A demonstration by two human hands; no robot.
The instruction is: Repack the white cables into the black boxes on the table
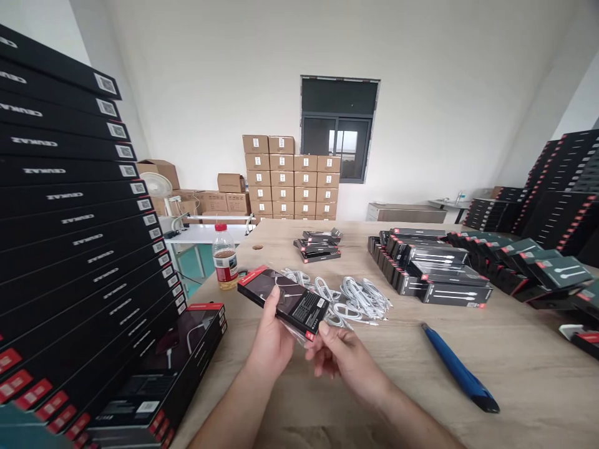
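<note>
A flat black box with red ends (299, 300) is held tilted above the wooden table (393, 374). My left hand (272, 337) grips it from the near side, thumb on top and fingers hidden beneath. At the box's right end, by the red corner, my right hand (339, 352) is closed, with its thumb and fingers pressed at the edge. Some clear plastic shows under the box. Coiled white cables (362, 299) lie on the table just beyond my hands.
Tall stacks of black boxes (70, 218) rise at the left. A drink bottle (225, 262) stands behind the held box. Small black boxes (318, 246) lie farther back, with rows of boxes (449, 293) at the right. A blue cutter (458, 368) lies at the right.
</note>
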